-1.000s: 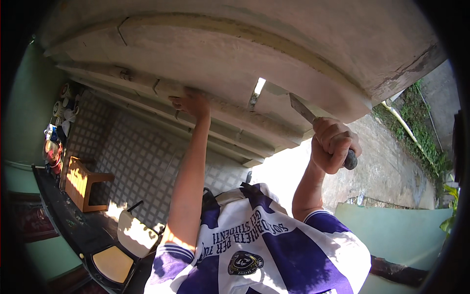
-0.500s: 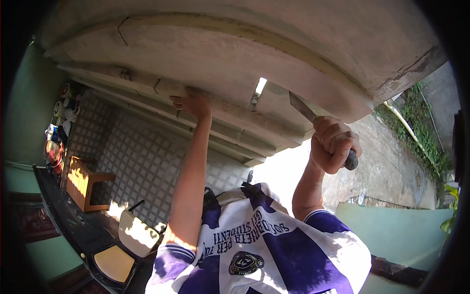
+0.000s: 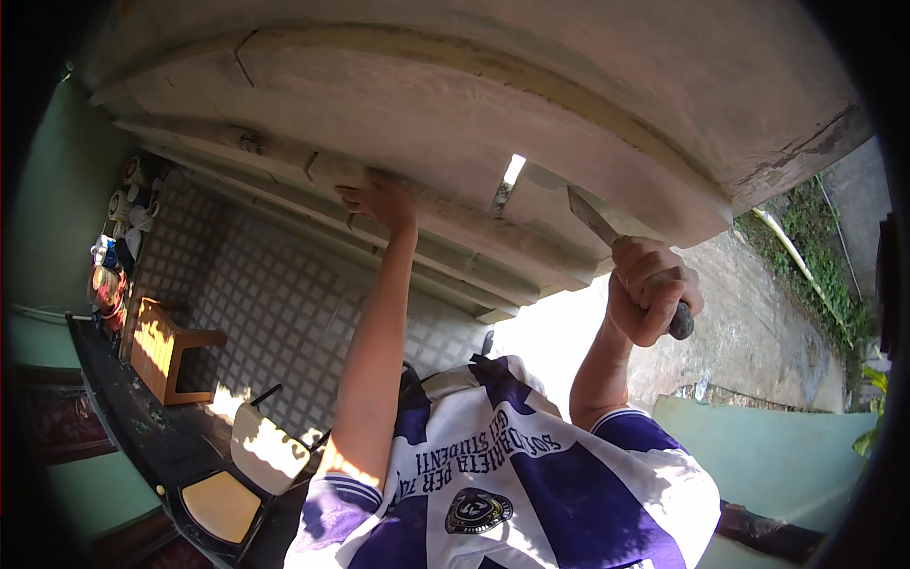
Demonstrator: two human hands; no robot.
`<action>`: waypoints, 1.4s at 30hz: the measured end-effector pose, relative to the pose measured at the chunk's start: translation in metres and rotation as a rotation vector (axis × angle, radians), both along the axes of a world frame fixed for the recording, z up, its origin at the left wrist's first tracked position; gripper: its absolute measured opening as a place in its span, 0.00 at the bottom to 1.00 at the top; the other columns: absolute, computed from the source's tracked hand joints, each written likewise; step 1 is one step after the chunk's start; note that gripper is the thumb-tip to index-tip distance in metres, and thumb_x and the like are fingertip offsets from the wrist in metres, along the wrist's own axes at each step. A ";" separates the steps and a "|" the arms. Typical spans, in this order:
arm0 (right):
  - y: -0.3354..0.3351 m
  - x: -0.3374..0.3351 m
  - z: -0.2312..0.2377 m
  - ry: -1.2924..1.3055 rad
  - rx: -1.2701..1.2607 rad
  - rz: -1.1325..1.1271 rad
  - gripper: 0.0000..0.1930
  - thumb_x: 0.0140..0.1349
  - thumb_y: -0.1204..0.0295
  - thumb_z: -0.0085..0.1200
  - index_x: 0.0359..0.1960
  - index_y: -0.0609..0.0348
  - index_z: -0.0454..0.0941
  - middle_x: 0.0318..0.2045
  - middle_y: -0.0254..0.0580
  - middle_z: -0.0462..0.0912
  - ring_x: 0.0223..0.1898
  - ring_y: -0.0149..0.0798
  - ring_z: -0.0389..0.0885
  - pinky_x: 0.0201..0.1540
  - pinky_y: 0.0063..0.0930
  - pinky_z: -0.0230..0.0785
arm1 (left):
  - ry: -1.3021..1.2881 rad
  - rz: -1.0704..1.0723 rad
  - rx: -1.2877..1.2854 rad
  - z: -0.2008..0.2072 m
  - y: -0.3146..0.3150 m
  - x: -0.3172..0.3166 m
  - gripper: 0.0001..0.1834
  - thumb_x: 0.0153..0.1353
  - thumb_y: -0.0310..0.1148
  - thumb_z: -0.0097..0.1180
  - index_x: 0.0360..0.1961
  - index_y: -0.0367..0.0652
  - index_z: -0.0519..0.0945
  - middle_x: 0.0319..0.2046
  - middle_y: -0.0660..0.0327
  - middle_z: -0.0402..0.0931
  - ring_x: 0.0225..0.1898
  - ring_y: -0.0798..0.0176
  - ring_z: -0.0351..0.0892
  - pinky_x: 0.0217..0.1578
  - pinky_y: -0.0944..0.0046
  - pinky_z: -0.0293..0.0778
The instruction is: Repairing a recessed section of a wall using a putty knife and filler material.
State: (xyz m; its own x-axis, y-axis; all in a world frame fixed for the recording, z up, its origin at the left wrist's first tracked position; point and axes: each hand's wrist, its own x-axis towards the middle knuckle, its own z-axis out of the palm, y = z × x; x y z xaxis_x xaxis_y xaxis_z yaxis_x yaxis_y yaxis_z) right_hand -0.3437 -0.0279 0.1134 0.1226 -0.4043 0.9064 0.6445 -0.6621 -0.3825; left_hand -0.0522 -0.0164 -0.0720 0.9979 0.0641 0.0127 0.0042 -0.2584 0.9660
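Note:
Both my hands are raised against a large off-white panel with long ledges running across it. My left hand rests on one ledge, its fingers apart; I see nothing held in it. A knife with a flat grey blade is gripped in my right hand. The butt of its dark handle sticks out below the fist. Its blade points up and to the left, and its tip is close to the panel; whether it touches, I cannot tell. A narrow bright slot opens in the panel left of the blade.
A metal fitting sits on the panel's left part. Below lies a tiled floor with a wooden stool and a chair. Several small containers stand at the left wall. Concrete ground and greenery are at right.
The whole view has shifted slightly, so the hands and panel appear a little lower and further right. Both hands keep their pose, and the knife stays in my right hand.

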 end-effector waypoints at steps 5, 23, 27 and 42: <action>0.004 0.003 -0.001 0.017 -0.020 0.004 0.20 0.70 0.74 0.39 0.16 0.54 0.56 0.11 0.32 0.57 0.12 0.30 0.53 0.16 0.28 0.45 | 0.009 0.027 0.052 -0.004 0.000 0.003 0.50 0.70 0.56 0.43 0.73 0.27 0.36 0.68 0.31 0.45 0.64 0.28 0.60 0.60 0.38 0.67; -0.004 -0.013 0.003 -0.045 -0.077 0.029 0.25 0.73 0.66 0.46 0.15 0.56 0.55 0.09 0.32 0.59 0.09 0.31 0.55 0.13 0.27 0.47 | -0.011 0.022 0.046 -0.005 -0.001 0.002 0.48 0.71 0.55 0.42 0.73 0.26 0.37 0.68 0.31 0.44 0.64 0.29 0.60 0.59 0.38 0.67; -0.002 0.000 0.002 -0.009 -0.082 -0.024 0.23 0.73 0.70 0.39 0.15 0.52 0.55 0.10 0.29 0.56 0.11 0.29 0.50 0.15 0.27 0.43 | -0.005 0.017 0.047 -0.011 -0.002 0.009 0.49 0.71 0.56 0.41 0.73 0.26 0.37 0.68 0.31 0.45 0.63 0.28 0.61 0.59 0.39 0.67; -0.008 0.002 0.002 -0.006 -0.087 -0.036 0.23 0.74 0.69 0.40 0.16 0.52 0.56 0.10 0.30 0.57 0.10 0.29 0.52 0.14 0.28 0.45 | 0.026 -0.031 0.020 -0.003 0.000 0.001 0.49 0.71 0.56 0.40 0.73 0.26 0.35 0.69 0.30 0.40 0.67 0.29 0.54 0.62 0.38 0.64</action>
State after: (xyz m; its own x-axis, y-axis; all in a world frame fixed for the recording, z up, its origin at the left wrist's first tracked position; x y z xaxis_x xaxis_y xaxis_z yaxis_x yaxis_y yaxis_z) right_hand -0.3415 -0.0354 0.1156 0.1036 -0.3282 0.9389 0.6219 -0.7154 -0.3187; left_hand -0.0514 -0.0168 -0.0751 0.9994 0.0332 -0.0126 0.0213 -0.2782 0.9603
